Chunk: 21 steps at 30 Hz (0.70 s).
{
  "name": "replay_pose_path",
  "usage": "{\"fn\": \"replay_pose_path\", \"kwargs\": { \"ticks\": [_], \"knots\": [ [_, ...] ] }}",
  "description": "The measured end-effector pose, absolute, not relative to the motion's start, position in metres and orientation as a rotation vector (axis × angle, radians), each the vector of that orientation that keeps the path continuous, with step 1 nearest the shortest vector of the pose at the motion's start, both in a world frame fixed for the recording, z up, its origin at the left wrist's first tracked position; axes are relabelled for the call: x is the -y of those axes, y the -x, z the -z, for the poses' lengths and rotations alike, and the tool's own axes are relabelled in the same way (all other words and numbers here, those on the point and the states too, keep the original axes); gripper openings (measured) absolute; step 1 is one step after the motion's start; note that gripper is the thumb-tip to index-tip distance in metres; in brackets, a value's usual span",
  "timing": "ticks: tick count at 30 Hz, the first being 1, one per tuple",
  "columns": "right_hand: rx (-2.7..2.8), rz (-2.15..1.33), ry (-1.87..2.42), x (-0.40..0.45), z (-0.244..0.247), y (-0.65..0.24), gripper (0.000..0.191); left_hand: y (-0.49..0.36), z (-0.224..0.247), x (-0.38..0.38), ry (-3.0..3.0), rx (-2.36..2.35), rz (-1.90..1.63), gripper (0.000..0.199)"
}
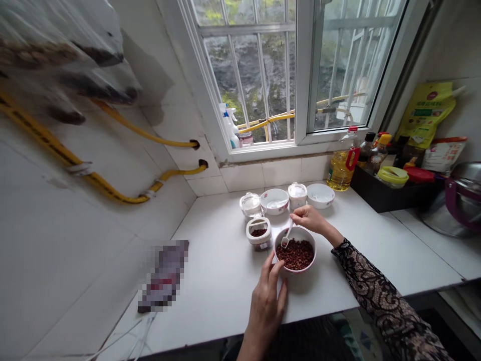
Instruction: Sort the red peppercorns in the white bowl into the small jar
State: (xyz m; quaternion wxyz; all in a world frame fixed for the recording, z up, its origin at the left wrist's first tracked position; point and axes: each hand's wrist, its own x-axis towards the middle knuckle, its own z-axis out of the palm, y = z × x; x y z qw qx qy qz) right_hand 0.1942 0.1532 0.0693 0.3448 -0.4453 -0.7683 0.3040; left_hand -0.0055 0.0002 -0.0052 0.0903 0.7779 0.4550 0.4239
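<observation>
Head view: right hand (308, 219) pinches spoon (285, 241) in bowl (302, 233); left hand (266, 298), spread, touches bowl.

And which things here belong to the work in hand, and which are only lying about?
In use:
- bowl at left hand
- spoon in right hand
- probably the jar of similar grains

Lying about:
- oil bottle
- yellow-green packet
- metal pot

Beyond the grip, daylight enters through a white-framed window (305, 75); outside are metal bars (248, 29) and mossy rock (251, 65). Beneath the grip spreads a white counter (214, 296). Left of it, a tiled wall (75, 250) carries a yellow pipe (108, 194).
</observation>
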Motion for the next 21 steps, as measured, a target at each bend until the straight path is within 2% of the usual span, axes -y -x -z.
{"fn": "replay_pose_path", "kwargs": {
  "ticks": [21],
  "knots": [
    [1.928, -0.794, 1.231, -0.1546, -0.0657, -0.1927, 0.037, 0.0048, 0.0059, -0.0001, -2.297, -1.353, -1.264, 0.039]
  ]
}}
